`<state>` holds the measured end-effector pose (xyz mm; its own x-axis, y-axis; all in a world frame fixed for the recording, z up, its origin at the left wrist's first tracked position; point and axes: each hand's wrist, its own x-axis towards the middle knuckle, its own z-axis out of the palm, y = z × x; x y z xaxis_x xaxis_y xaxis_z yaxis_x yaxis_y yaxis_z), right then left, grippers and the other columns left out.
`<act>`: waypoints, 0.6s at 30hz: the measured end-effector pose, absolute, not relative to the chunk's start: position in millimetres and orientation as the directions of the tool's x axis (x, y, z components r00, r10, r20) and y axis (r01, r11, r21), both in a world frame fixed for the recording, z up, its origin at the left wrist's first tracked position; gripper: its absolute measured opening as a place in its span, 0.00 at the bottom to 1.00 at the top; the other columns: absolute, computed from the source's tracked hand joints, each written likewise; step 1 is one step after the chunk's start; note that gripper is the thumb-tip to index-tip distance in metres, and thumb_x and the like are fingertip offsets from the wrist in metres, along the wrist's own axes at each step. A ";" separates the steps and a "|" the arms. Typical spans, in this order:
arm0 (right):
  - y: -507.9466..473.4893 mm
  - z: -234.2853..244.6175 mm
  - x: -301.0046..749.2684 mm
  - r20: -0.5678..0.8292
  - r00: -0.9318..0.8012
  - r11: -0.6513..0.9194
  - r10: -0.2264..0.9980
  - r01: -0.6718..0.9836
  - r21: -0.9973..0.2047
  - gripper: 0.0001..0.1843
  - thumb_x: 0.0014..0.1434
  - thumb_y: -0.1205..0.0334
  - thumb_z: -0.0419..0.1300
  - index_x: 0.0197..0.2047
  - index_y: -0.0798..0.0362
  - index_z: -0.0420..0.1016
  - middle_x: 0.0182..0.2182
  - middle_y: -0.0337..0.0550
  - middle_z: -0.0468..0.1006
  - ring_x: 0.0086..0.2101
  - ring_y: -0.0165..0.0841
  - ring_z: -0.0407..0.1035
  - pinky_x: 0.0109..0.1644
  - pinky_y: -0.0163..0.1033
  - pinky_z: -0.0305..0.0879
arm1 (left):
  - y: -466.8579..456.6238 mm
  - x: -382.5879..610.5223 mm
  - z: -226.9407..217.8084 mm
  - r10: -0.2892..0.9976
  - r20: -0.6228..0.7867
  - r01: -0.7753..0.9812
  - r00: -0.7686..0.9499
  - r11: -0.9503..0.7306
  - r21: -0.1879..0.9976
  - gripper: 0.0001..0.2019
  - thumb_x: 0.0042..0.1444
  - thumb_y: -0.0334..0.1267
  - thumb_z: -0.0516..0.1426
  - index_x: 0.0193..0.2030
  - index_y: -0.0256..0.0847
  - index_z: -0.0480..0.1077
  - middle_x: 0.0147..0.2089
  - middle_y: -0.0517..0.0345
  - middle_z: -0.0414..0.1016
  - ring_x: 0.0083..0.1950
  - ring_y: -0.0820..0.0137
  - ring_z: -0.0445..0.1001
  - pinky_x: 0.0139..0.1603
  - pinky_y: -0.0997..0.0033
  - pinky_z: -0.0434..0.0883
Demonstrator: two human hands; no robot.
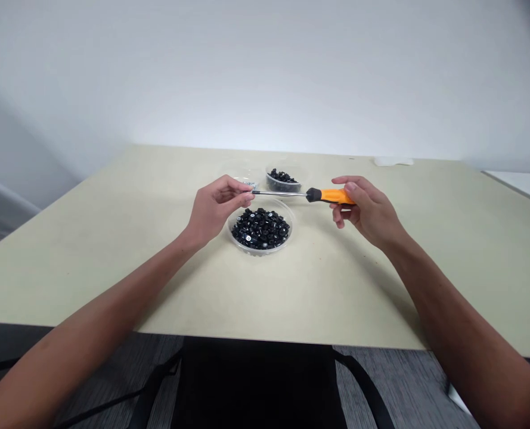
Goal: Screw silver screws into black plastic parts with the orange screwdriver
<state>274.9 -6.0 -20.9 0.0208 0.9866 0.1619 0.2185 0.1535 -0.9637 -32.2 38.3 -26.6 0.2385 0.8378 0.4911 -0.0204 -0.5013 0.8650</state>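
My right hand (365,205) is closed around the orange and black handle of a screwdriver (285,193), held level above the table with its shaft pointing left. At the shaft's dark tip, my left hand (217,205) pinches thumb and forefinger together; whatever sits between them is too small and covered to make out. Just below the shaft stands a clear round tub (260,251) full of small black knob-like parts (262,226), some with a shiny metal centre.
Behind the hands is a second clear tub (284,185) with smaller black pieces. Left of it, a clear container (247,179) with tiny silvery bits is partly hidden by my left hand. A white object (393,161) lies at the table's back edge, near the wall (265,77).
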 end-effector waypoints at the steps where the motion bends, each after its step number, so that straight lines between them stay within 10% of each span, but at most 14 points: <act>1: -6.2 -21.2 275.3 0.147 0.020 0.139 0.989 0.225 -0.965 0.17 0.66 0.45 0.53 0.52 0.43 0.70 0.29 0.39 0.71 0.24 0.32 0.68 0.27 0.42 0.69 | 38.2 -32.1 -26.6 0.838 0.492 -0.022 0.236 -0.502 0.865 0.07 0.54 0.38 0.66 0.37 0.40 0.76 0.33 0.57 0.80 0.37 0.67 0.81 0.43 0.64 0.79; 7: -6.0 -21.5 281.5 0.149 -0.049 0.153 0.988 0.104 -0.983 0.20 0.60 0.58 0.61 0.55 0.37 0.65 0.42 0.38 0.74 0.36 0.35 0.71 0.43 0.47 0.75 | 38.1 -31.9 -27.7 0.842 0.480 -0.014 0.246 -0.492 0.870 0.07 0.54 0.39 0.67 0.36 0.40 0.75 0.33 0.57 0.80 0.37 0.67 0.81 0.42 0.64 0.78; 14: -6.9 -22.6 279.5 0.141 0.074 0.119 0.987 0.249 -0.961 0.13 0.65 0.46 0.54 0.48 0.41 0.70 0.28 0.38 0.68 0.26 0.34 0.67 0.27 0.42 0.72 | 38.7 -33.0 -29.1 0.851 0.466 0.017 0.245 -0.484 0.875 0.06 0.55 0.38 0.66 0.37 0.40 0.76 0.32 0.57 0.80 0.37 0.66 0.81 0.44 0.63 0.78; 18: -7.6 -22.1 280.5 0.105 -0.066 0.113 0.992 0.122 -0.986 0.15 0.61 0.55 0.61 0.52 0.39 0.66 0.36 0.38 0.73 0.35 0.36 0.72 0.37 0.45 0.76 | 39.0 -34.3 -27.4 0.851 0.478 0.031 0.216 -0.495 0.868 0.05 0.54 0.37 0.66 0.35 0.40 0.76 0.31 0.58 0.80 0.37 0.67 0.81 0.44 0.64 0.77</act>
